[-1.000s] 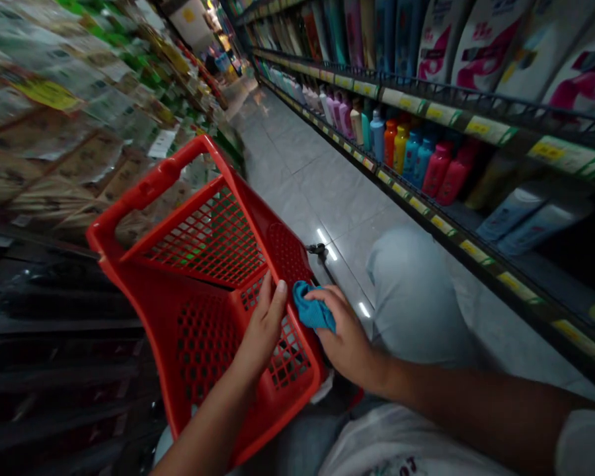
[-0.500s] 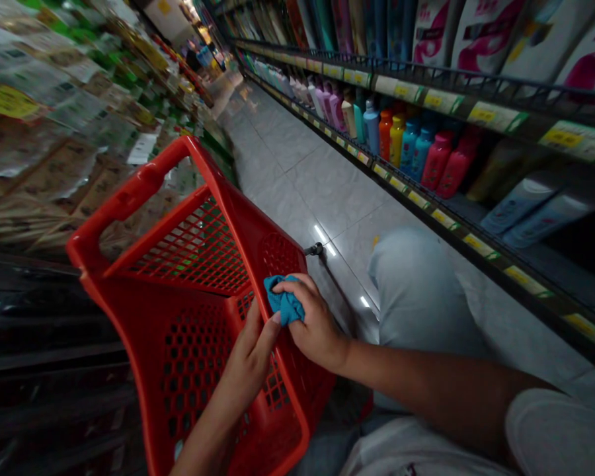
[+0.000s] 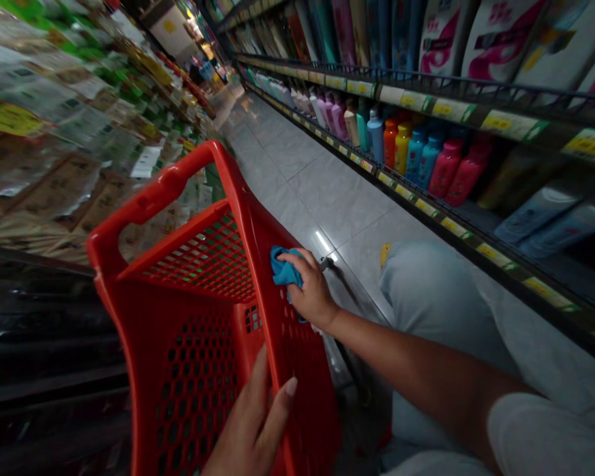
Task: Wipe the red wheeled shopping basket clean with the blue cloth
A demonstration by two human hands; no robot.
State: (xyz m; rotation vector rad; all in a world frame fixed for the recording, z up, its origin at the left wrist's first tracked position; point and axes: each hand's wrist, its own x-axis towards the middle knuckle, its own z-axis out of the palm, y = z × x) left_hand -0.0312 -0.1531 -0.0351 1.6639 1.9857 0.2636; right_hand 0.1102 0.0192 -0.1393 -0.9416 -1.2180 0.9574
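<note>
A red plastic basket cart [image 3: 270, 311] with mesh sides stands tilted in view before me. My right hand [image 3: 311, 285] presses a crumpled blue cloth [image 3: 284, 266] against the outer face of its near side, just below the rim. The fingers are wrapped over the cloth. Lower down, my left hand [image 3: 255, 420] rests at the same rim, thumb on the outer side and fingers on the inner side, spread apart and holding no separate object.
Shelves of bottles [image 3: 416, 155] run along the right. Packaged goods [image 3: 69, 158] fill the left side. Grey floor tiles [image 3: 297, 158] lie between them. My bent knee [image 3: 426, 284] is right of the cart, near a cart wheel [image 3: 326, 263].
My right hand has moved with the cloth from the rim onto the outer side. My left hand has slid down the rim, away from the cloth. The cart sits slightly further right in view.
</note>
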